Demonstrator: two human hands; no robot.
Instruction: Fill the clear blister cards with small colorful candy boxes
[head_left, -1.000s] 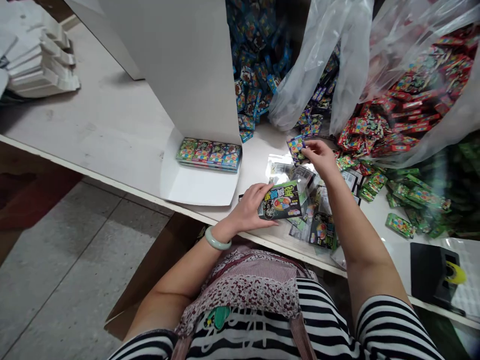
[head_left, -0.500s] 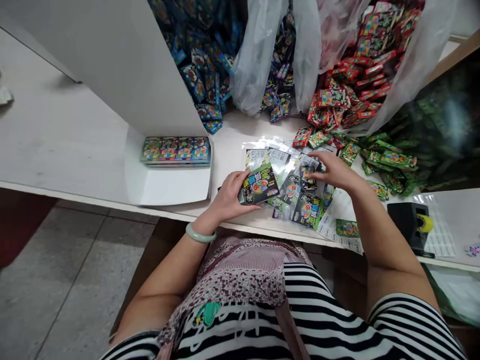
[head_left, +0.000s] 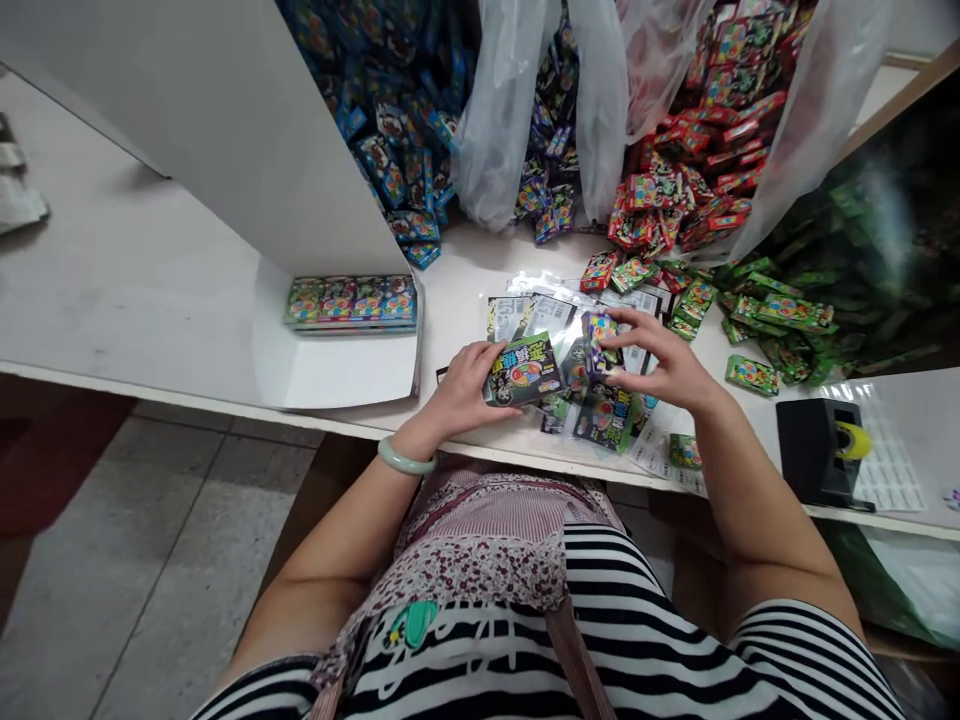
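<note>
Covered, cropped and smeared bits at my bench.
My left hand covers one end of the black packet; fingers of my right hand mask part of the small purple box. My right forearm hides one end of a green box. Top edge crops the blue heap; far green heap dark, blurred. Label sheet print too small to read.

Black tape dispenser sits near the right end of the white table, yellow roll fitted. White gridded sheet lies just beside it. Far left: pale, blurred bundle on the tabletop. Below: grey tiled floor, dark-red patch.
</note>
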